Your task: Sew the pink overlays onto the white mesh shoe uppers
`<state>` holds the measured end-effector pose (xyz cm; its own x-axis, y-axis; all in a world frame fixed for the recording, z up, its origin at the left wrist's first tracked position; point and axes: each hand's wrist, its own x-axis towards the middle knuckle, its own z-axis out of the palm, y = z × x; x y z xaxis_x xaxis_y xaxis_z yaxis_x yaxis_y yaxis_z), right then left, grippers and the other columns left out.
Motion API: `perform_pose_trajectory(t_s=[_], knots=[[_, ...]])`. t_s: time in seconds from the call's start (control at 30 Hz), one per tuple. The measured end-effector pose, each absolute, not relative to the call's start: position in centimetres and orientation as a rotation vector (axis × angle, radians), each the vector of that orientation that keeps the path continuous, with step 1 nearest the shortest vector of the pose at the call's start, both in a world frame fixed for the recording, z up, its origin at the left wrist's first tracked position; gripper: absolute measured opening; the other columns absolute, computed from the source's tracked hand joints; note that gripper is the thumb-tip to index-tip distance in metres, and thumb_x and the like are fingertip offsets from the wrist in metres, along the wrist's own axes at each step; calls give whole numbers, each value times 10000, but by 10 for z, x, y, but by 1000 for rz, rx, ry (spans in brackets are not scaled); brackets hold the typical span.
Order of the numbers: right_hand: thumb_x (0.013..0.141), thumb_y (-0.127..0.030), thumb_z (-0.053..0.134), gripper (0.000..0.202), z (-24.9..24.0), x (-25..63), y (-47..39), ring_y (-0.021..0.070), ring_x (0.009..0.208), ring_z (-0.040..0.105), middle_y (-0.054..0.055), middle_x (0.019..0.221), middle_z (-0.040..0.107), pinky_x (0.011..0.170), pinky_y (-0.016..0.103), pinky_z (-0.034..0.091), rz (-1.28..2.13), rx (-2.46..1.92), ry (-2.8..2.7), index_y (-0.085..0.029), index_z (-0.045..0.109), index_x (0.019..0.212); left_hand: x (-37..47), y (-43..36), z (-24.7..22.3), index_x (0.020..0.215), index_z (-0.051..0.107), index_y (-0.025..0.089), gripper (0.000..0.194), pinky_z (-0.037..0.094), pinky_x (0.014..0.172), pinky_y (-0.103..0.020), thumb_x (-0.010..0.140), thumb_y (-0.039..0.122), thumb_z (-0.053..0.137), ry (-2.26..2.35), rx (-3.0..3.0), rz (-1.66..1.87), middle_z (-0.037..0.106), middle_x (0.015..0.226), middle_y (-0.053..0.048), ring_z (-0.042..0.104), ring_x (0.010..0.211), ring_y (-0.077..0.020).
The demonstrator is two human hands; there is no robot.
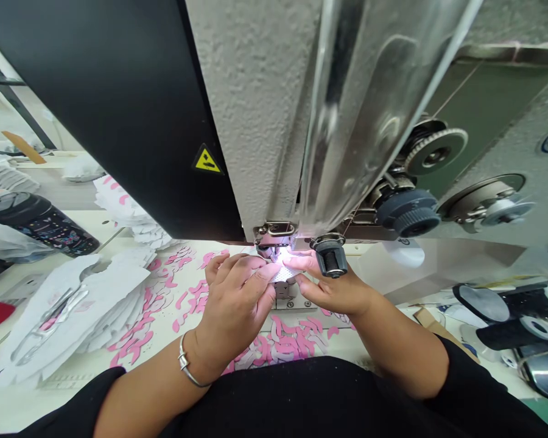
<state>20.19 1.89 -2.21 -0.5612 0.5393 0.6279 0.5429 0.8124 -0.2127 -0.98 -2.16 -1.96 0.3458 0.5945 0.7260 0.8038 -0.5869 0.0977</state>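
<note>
Under the lit needle area of a sewing machine [274,231] lies a small white piece of dotted material [287,274]. My left hand [240,289], a silver bracelet on its wrist, presses the piece's left side with thumb and fingers. From the right, my right hand [329,286] pinches the piece between thumb and index finger, close to the presser foot. Glare from the lamp blurs the needle and part of the fingertips. Small curved pink pieces [285,340] are scattered over the table around and below both hands.
Stacked white cut pieces [123,298] lie at the left, with tweezers or snips [61,310] on top. Behind them is a black patterned bottle [41,222]. Black thread spools [516,334] stand at the right. The machine head [256,91] overhangs the hands.
</note>
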Motion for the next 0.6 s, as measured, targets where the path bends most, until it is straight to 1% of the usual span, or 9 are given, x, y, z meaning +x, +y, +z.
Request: perform_pose_trajectory(t_s=[0.2,0.4,0.6], knots=[[830,-162,526,230,-27,200,16,207,912,627,42,905,632,820,364,516,-94,-802,-2251,-248,694,961,-9,-22,-18,1007,671,240,235,335,1014,-516,808,116,653,-1265,-2315,-1119,717,975,-37,634,1011,-260],[798,-147,586,285,-31,196,10,213,882,589,36,917,603,804,388,488,-184,-885,-2227,-285,696,1023,-10,-21,-21,1025,662,258,265,314,1040,-507,796,125,659,-1262,-2305,-1134,713,1002,-40,633,1036,-259],[863,-194,587,200,-35,183,-6,265,941,577,85,915,619,799,422,480,-473,-925,-2161,-229,682,1035,-10,-21,-23,1043,628,238,279,326,1042,-513,791,125,666,-1235,-2316,-1151,705,1002,-48,631,1038,-258]])
